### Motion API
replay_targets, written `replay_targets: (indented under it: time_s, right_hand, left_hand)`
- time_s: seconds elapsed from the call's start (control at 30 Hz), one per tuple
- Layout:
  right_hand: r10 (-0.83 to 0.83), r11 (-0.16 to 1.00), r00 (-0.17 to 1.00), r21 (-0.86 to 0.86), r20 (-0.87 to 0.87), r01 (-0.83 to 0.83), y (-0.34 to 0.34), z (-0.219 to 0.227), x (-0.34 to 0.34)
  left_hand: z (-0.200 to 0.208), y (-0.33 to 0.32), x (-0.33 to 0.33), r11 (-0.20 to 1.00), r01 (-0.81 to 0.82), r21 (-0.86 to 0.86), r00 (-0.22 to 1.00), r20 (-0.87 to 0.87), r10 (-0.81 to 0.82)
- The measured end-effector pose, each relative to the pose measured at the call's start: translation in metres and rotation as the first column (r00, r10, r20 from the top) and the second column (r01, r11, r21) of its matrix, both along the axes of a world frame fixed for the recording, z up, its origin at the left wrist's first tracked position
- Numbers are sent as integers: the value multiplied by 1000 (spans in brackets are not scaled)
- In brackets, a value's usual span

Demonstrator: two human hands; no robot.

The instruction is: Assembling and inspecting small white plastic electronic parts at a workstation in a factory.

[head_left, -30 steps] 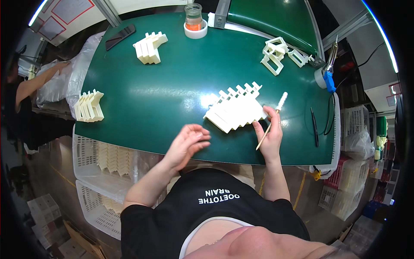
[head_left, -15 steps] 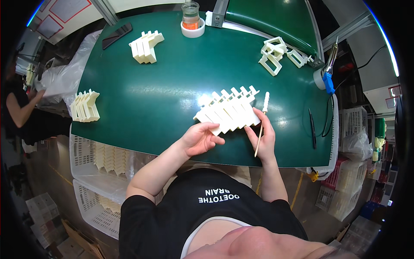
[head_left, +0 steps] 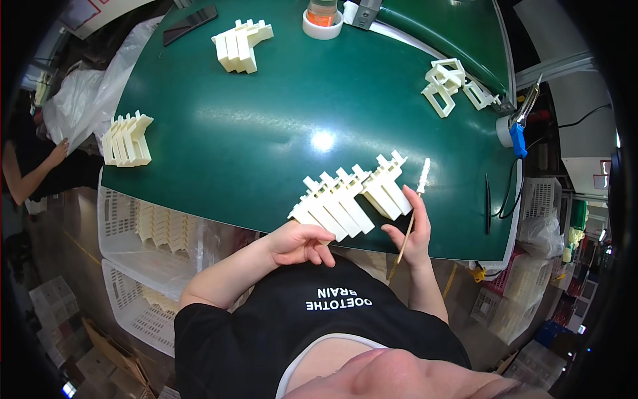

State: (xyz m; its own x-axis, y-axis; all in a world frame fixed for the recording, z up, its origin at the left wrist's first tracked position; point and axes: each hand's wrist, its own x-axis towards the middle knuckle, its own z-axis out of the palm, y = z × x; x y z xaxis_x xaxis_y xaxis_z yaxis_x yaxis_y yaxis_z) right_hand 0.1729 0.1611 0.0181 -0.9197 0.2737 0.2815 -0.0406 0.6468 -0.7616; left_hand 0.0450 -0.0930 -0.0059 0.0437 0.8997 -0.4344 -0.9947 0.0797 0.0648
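Note:
Two groups of cream plastic frames stand side by side at the near part of the table. The larger group is on the left; the smaller group is on the right, with a narrow gap between them. My left hand lies against the near left end of the larger group, fingers loosely bent and apart, gripping nothing visible. My right hand holds a thin wooden stick with a ridged white tip, pointing away from me. Its thumb and fingers are around the near right corner of the smaller group.
Other cream frame stacks stand at the far left and left edge. Loose frames lie at the far right near black tweezers and a blue-handled tool. A phone and jar are at the back. Crates stand below left.
The single row of cream frames has parted into two groups, the larger one nearer me on the left. My left hand has come back toward me. The whole view has also shifted.

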Motion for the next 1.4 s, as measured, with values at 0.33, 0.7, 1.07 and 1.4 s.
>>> replay_targets:
  time_s: [0.33, 0.7, 1.07, 1.4]
  right_hand:
    - [108, 978, 950, -138, -292, -154, -36, 19, 18]
    - [-17, 906, 947, -406, -320, -121, -54, -7, 21]
    - [293, 939, 902, -84, -317, -334, -74, 11, 5]
    - [288, 928, 920, -160, -264, -336, -72, 15, 9]
  left_hand:
    - [3, -34, 12, 997, 65, -37, 996, -57, -67]
    - [12, -45, 1, 985, 151, -87, 980, -117, -161]
    - [9, -42, 9, 982, 151, -112, 982, -96, -162]
    - [18, -37, 16, 984, 99, -148, 989, -97, -114]
